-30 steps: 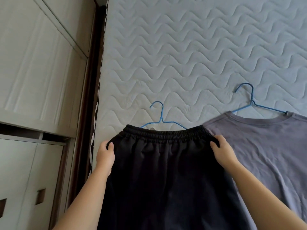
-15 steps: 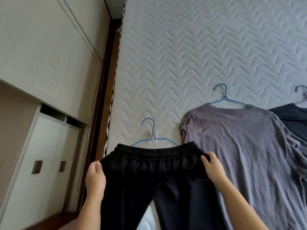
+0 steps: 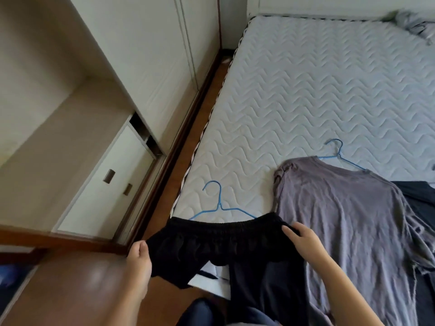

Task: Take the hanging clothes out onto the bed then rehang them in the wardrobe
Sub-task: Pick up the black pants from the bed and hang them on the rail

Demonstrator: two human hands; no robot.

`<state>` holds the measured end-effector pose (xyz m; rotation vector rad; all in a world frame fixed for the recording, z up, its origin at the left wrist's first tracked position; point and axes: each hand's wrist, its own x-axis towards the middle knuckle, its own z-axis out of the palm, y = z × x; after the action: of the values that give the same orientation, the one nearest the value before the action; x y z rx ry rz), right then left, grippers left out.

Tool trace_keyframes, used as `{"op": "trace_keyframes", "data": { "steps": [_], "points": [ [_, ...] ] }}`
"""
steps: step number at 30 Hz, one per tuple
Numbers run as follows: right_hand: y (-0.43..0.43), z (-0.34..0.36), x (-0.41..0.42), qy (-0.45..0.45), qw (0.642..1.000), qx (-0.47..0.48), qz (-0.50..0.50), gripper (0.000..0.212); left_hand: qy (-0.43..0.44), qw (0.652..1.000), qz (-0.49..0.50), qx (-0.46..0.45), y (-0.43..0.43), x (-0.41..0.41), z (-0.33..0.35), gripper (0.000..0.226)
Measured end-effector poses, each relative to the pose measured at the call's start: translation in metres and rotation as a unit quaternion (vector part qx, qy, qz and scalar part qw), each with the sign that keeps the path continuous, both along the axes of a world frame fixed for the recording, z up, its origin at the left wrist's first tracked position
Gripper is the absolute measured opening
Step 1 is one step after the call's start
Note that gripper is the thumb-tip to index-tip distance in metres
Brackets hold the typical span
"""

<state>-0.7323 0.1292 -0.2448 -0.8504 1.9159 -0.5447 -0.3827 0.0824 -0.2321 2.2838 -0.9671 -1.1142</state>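
Black trousers (image 3: 226, 241) with an elastic waistband hang over the near left corner of the bed (image 3: 317, 90). My left hand (image 3: 138, 261) grips the left end of the waistband, off the bed's edge. My right hand (image 3: 303, 241) holds the right end. A blue wire hanger (image 3: 220, 208) lies on the mattress just beyond the waistband, its lower part hidden under the cloth. To the right, a grey-purple T-shirt (image 3: 348, 227) lies flat on its own blue hanger (image 3: 339, 156). A dark garment (image 3: 416, 196) shows at the right edge.
The white wardrobe (image 3: 141, 55) runs along the left, with an open compartment and two drawers (image 3: 110, 184) below. A narrow strip of brown floor (image 3: 202, 109) separates it from the bed. A grey bundle of cloth (image 3: 414, 24) lies at the bed's far right corner.
The view has pulled back and turned left, showing more wardrobe and floor. Both hands have drawn the trousers' waistband towards the bed's near left corner, uncovering more of the blue hanger.
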Motion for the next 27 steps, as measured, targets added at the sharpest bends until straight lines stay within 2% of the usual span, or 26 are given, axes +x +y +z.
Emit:
{"op": "trace_keyframes", "data": {
  "steps": [7, 13, 19, 23, 27],
  "points": [
    [0.006, 0.042, 0.063, 0.060, 0.985, -0.064, 0.151, 0.027, 0.071, 0.991, 0.091, -0.060, 0.067, 0.070, 0.021, 0.044],
    [0.019, 0.077, 0.175, 0.065, 0.951, -0.105, 0.284, 0.035, 0.070, 0.969, 0.203, -0.122, 0.155, 0.171, 0.040, 0.043],
    [0.017, 0.109, 0.285, 0.096, 0.874, -0.129, 0.458, 0.019, 0.059, 0.924, 0.322, -0.196, 0.219, 0.253, 0.063, 0.038],
    [0.003, 0.135, 0.357, 0.078, 0.828, -0.193, 0.521, 0.004, -0.022, 0.888, 0.395, -0.235, 0.256, 0.301, 0.082, 0.037],
    [-0.022, 0.167, 0.421, 0.091, 0.789, -0.261, 0.549, 0.021, -0.063, 0.849, 0.412, -0.324, 0.268, 0.331, 0.116, 0.030]
  ]
}}
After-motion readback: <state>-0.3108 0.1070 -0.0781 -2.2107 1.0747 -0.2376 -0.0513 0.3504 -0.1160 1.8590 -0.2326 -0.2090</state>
